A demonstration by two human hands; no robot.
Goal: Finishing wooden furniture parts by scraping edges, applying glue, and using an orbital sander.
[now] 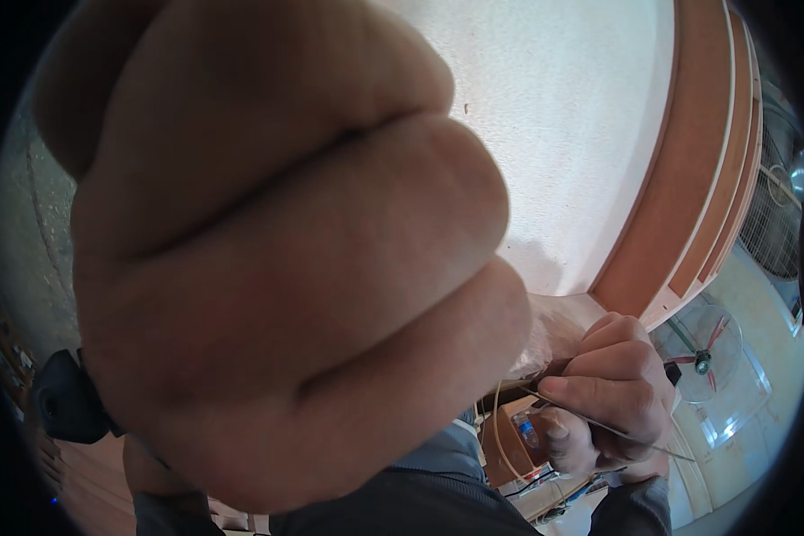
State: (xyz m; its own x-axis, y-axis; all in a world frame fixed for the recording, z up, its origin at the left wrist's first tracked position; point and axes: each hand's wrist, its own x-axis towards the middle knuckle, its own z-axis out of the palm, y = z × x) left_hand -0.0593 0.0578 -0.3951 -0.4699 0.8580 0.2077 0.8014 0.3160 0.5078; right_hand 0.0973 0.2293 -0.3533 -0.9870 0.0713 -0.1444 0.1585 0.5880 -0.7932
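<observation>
My left hand (304, 268) fills much of the view, close up, its fingers curled tightly into a fist. Whatever it may grip is hidden. At the lower right, my right hand (618, 384) is closed, thumb and fingers pressed together around a thin, stiff strip (673, 451) that juts out on both sides of the fingers. A pale, fuzzy or translucent-looking patch (549, 335) shows between the two hands; I cannot tell what it is. Below it hangs a loop of pale thin cord (497, 429). A black device (67, 397) sits at my left wrist.
Beyond my hands lies a white textured panel (581, 107), bordered on the right by brown wooden boards (657, 188). A bladed fan (704, 357) and a large caged fan (773, 210) stand farther right. Below, a bottle (527, 431) is beside a brown box (504, 456).
</observation>
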